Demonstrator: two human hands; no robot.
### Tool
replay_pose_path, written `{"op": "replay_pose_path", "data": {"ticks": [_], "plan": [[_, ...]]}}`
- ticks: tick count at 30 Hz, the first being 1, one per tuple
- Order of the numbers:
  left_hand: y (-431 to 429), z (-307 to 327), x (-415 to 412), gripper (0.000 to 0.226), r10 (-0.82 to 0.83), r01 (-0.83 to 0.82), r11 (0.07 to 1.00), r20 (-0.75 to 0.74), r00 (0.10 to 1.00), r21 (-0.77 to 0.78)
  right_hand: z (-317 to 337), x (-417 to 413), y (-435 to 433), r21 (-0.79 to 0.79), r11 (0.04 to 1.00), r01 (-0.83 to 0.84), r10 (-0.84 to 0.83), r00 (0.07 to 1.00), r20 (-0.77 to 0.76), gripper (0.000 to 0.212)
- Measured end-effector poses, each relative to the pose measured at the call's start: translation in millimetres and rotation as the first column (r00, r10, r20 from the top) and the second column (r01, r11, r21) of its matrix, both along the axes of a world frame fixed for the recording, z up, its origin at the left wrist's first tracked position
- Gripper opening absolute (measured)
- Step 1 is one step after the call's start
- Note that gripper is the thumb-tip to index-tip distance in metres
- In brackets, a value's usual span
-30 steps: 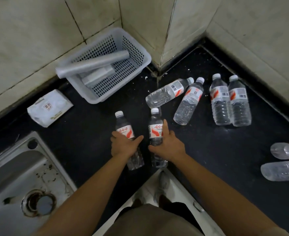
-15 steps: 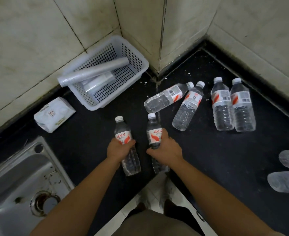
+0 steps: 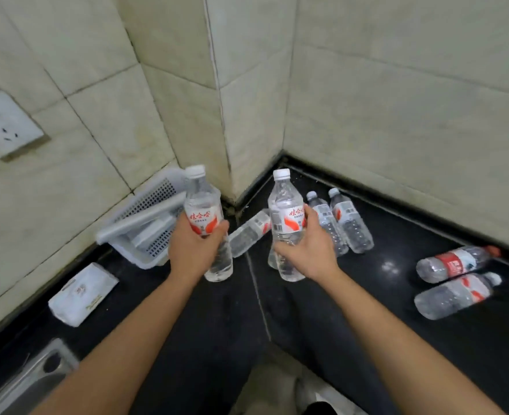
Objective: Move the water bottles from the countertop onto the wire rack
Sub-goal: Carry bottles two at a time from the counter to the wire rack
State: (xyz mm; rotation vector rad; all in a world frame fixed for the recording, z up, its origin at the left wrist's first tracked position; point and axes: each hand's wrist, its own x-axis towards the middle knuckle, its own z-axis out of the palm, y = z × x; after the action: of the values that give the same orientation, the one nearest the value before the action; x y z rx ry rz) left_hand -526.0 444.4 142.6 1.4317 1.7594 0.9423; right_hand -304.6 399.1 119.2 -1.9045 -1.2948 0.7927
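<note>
My left hand [image 3: 191, 250] grips a clear water bottle [image 3: 203, 202] with a white cap and red-white label, held upright above the black countertop [image 3: 397, 339]. My right hand [image 3: 310, 250] grips a second such bottle [image 3: 284, 205], also upright and lifted. Several more bottles lie on the counter: one [image 3: 248, 233] between my hands, two side by side [image 3: 350, 226] behind my right hand, and two at the right, a red-capped one [image 3: 457, 262] and a white-capped one [image 3: 454, 296]. No wire rack is in view.
A white plastic basket [image 3: 148, 205] with a grey roll stands in the corner at the left. A white packet [image 3: 82, 293] lies near the wall. A steel sink [image 3: 34, 378] fills the bottom left. Tiled walls enclose the counter; a wall socket [image 3: 4, 124] sits upper left.
Both hands have lifted their bottles off the counter and tipped them upright. The view has tilted up toward the wall corner.
</note>
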Motion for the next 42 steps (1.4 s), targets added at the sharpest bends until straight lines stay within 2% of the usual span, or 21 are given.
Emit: {"op": "replay_pose_path", "data": {"ticks": [3,6,10,14,17,19,22,27,33,37,42], "plan": [[-2,39,24,0.054,-0.140,0.141,0.984,-0.015,0.990,0.111,40,18,-29,0.172,0.978,0.119,-0.121,0.993,0.003,0.085],[-17,64,58,0.047,-0.267,0.259,0.949,0.022,0.963,0.178,73,41,-77,0.253,0.934,0.253,-0.278,0.958,0.066,0.069],[-61,87,120,0.056,-0.461,0.433,0.876,0.103,0.882,0.213,102,72,-164,0.332,0.853,0.402,-0.463,0.878,0.125,0.064],[-139,118,190,0.056,-0.668,0.626,0.724,0.064,0.742,0.289,128,104,-271,0.394,0.742,0.543,-0.635,0.757,0.153,0.074],[-194,134,231,0.063,-0.775,0.721,0.605,0.041,0.630,0.338,143,124,-342,0.434,0.666,0.606,-0.726,0.661,0.191,0.083],[-242,144,258,0.059,-0.832,0.772,0.525,0.029,0.553,0.358,153,138,-398,0.464,0.597,0.655,-0.788,0.587,0.186,0.084],[-321,158,296,0.055,-0.896,0.821,0.417,0.026,0.443,0.389,163,158,-485,0.503,0.500,0.705,-0.859,0.478,0.184,0.084],[-460,167,358,0.046,-0.952,0.858,0.287,0.031,0.304,0.425,167,185,-637,0.542,0.389,0.745,-0.921,0.331,0.205,0.092],[-610,167,430,0.053,-0.990,0.886,0.144,0.065,0.129,0.441,168,234,-797,0.563,0.227,0.795,-0.971,0.141,0.192,0.093],[-679,163,477,0.057,-0.996,0.891,0.094,0.047,0.081,0.443,165,266,-866,0.567,0.171,0.806,-0.982,0.095,0.162,0.096],[-742,154,546,0.060,-0.999,0.889,0.049,0.032,0.039,0.455,151,319,-922,0.563,0.164,0.810,-0.982,0.077,0.175,0.098]]}}
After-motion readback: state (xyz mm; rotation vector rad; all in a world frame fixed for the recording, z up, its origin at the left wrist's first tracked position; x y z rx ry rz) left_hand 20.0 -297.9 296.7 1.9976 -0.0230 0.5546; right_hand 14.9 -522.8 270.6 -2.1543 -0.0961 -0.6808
